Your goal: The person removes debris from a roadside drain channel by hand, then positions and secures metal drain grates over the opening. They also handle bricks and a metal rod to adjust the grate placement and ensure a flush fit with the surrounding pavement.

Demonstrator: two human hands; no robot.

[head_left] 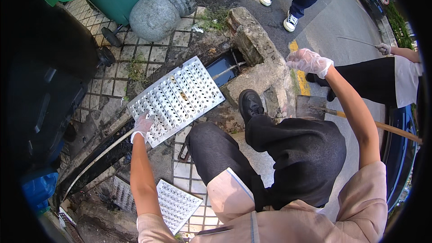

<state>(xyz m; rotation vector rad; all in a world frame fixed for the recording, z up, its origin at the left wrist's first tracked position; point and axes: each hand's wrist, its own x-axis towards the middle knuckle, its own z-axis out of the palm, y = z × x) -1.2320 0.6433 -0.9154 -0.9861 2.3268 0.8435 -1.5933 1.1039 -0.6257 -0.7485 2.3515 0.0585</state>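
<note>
A perforated metal drain grate (175, 101) lies at a slant over the open drain channel. My left hand (143, 125), in a thin clear glove, is closed on its near left end, with the fingertips on the holes. A long pale rod (96, 158) lies along the channel and passes close to that hand. At the far end, dark water (222, 73) shows in the uncovered part, with a stretch of rod across it. My right hand (310, 62), gloved too, is raised off to the right. Its fingers are curled together, with nothing visible in them.
More metal grates (177, 204) lie at lower left. Broken concrete kerb (261, 54) borders the drain. A stone ball (154, 17) and green bins stand beyond. A person in white-toed shoes (291, 21) stands ahead; another, at right, holds a thin wire (357, 40). A wooden-handled shovel (378, 123) lies between.
</note>
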